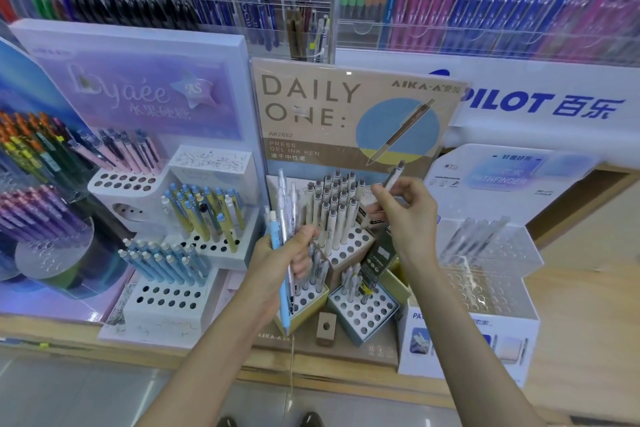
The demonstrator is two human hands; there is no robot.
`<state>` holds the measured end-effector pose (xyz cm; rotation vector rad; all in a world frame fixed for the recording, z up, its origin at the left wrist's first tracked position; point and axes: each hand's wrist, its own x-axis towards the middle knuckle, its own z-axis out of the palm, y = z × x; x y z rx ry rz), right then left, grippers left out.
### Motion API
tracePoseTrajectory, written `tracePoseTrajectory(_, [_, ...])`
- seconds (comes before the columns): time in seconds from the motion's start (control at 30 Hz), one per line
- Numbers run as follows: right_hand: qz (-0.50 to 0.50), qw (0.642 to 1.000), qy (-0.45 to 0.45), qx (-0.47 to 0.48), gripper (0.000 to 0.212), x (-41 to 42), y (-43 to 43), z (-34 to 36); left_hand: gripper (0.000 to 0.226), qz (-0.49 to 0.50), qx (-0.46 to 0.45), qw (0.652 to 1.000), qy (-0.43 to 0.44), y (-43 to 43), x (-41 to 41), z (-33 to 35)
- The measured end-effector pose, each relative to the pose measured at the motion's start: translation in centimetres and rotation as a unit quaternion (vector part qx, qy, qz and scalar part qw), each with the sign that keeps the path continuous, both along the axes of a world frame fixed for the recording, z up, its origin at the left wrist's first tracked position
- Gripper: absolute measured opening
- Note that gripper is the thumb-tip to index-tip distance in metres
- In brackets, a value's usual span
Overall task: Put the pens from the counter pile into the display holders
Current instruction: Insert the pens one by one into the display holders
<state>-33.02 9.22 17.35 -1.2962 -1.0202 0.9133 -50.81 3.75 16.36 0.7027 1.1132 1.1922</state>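
Left hand (289,255) gripping pen bundle (282,208), right hand (407,218) pinching pen (394,177), holder (348,250) part-filled

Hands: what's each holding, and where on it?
Left hand grips a pen bundle around mid-barrel. Right hand pinches one cream pen on its barrel, clicker end up.

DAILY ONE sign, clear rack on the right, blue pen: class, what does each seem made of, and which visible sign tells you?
Sign: apparently printed card, brown, under a glossy film; a light glints near its top. Rack: clear hard plastic, probably acrylic; the counter shows through. Blue pen in the left hand: likely opaque plastic, matte, no glint.
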Motion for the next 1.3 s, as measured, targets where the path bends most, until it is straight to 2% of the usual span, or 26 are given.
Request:
tracePoseTrajectory(0.27, [0.005, 1.000, 0.018, -0.022, 0.023, -0.6, 0.5, -2.5, 0.023, 0.000, 0.014, 1.000, 0.009, -0.6, -0.6, 0.0])
tracePoseTrajectory(0.43, [0.029, 0.999, 0.007, -0.026, 0.025, -0.7, 0.9, -2.7, 0.049, 0.002, 0.002, 1.000, 0.026, -0.7, -0.6, -0.2])
tracePoseTrajectory(0.53, [0.049, 0.998, 0.003, -0.040, 0.020, -0.6, 0.7, -3.1, 0.055, 0.013, 0.003, 0.999, 0.033, -0.6, -0.7, -0.3])
tracePoseTrajectory(0.67, [0.096, 0.991, -0.078, -0.042, 0.006, -0.2, -0.1, -3.9, 0.049, 0.021, -0.004, 0.999, 0.027, -0.5, -1.1, -0.3])
tracePoseTrajectory(0.9, [0.077, 0.945, -0.317, -0.032, 0.026, -0.5, -0.2, -2.5, 0.052, 0.019, -0.008, 0.999, 0.031, -0.3, -1.3, -0.3])
tracePoseTrajectory(1.07, [0.124, 0.937, -0.322, -0.048, 0.016, -0.8, 0.0, -1.8, 0.053, 0.016, -0.005, 0.999, 0.036, -0.3, -1.3, -0.4])
tracePoseTrajectory(1.17, [0.134, 0.937, -0.320, -0.045, 0.002, -0.6, -0.5, -2.0, 0.054, 0.016, -0.005, 0.999, 0.039, -0.3, -1.4, -0.4])
tracePoseTrajectory(1.3, [0.125, 0.925, -0.358, -0.014, 0.011, -0.7, -0.6, -2.1, 0.050, 0.013, -0.005, 0.999, 0.038, -0.2, -1.4, -0.5])
